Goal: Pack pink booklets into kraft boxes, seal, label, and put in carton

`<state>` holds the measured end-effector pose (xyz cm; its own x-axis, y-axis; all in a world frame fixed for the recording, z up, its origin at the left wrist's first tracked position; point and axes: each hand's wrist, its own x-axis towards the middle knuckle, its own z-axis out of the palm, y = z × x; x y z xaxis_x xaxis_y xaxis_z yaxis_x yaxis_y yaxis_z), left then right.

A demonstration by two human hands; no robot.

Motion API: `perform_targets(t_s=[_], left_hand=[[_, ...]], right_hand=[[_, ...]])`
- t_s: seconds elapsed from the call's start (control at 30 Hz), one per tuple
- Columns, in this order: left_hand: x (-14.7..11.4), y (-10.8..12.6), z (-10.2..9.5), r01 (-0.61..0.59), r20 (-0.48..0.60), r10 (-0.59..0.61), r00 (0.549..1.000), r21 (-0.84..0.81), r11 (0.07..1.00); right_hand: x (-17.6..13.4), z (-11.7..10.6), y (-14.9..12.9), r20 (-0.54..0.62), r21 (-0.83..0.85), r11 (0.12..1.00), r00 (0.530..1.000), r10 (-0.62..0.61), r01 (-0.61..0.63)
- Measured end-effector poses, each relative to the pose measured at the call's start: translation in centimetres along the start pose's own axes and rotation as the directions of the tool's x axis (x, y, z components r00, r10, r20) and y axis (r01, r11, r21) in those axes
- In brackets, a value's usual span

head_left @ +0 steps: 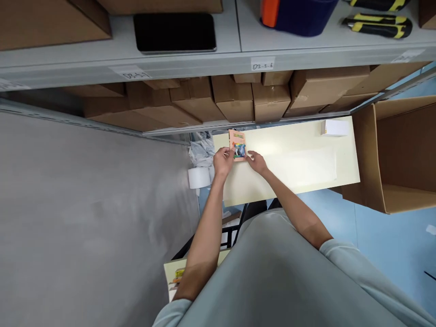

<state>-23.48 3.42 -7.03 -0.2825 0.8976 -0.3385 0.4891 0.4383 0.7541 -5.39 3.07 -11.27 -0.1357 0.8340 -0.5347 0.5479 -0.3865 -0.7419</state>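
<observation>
A small pink box [237, 137] with a colourful picture and lettering on its front is tilted up over the cream tabletop [289, 156]. My left hand [223, 162] grips it by its left edge, fingers closed with the thumb on the front. At the lower right corner, the fingertips of my right hand [257, 162] pinch the same box. Its back and the fingertips behind it are hidden. A white carton [334, 128] lies at the table's far right corner.
Above the table, a grey shelf [190, 66] carries a black phone [175, 32], a blue-and-orange container [299, 16] and yellow-black tools [379, 26]. Brown cartons [235, 97] line the level below. A large open cardboard box [366, 159] stands right; white rolls [199, 177] and crumpled plastic [202, 152] lie left.
</observation>
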Motion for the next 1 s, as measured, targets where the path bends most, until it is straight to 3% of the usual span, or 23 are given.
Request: perform_targets(t_s=[0.13,0.23,0.33,0.43,0.57,0.67,0.8,1.0], left_hand=[[-5.1,2.8,3.5,-0.054,0.125,0.076,0.989,-0.172,0.984],[-9.2,4.3,8.4,-0.021,0.242,0.064,0.968,-0.177,0.984],[-12.9,5.7,14.7,0.036,0.382,0.005,0.924,-0.101,0.994],[-15.6,7.6,21.2,0.015,0.486,-0.007,0.874,-0.012,1.0],[-16.9,11.0,28.8,-0.065,0.528,0.012,0.849,0.081,0.995],[-16.8,13.4,33.0,-0.088,0.528,-0.014,0.849,0.167,0.982],[-16.3,15.3,36.2,-0.065,0.526,-0.13,0.84,0.335,0.94],[-16.0,15.5,37.2,-0.082,0.518,-0.195,0.833,0.463,0.883]], right_hand=[[-3.6,-5.2,5.0,-0.108,0.417,0.907,0.994,-0.018,0.062],[-7.9,-10.1,9.7,-0.132,0.507,0.858,0.991,-0.013,0.079],[-12.2,-15.1,14.8,-0.189,0.477,0.879,0.978,0.094,0.008],[-15.1,-20.2,19.3,-0.267,0.399,0.913,0.942,0.201,-0.082],[-15.9,-26.7,23.6,-0.363,0.254,0.954,0.899,0.245,-0.157],[-15.1,-30.4,25.5,-0.39,0.115,0.972,0.89,0.235,-0.206],[-14.0,-32.7,26.8,-0.355,0.013,0.961,0.897,0.263,-0.277],[-13.5,-32.6,27.1,-0.31,-0.028,0.943,0.9,0.306,-0.331]])
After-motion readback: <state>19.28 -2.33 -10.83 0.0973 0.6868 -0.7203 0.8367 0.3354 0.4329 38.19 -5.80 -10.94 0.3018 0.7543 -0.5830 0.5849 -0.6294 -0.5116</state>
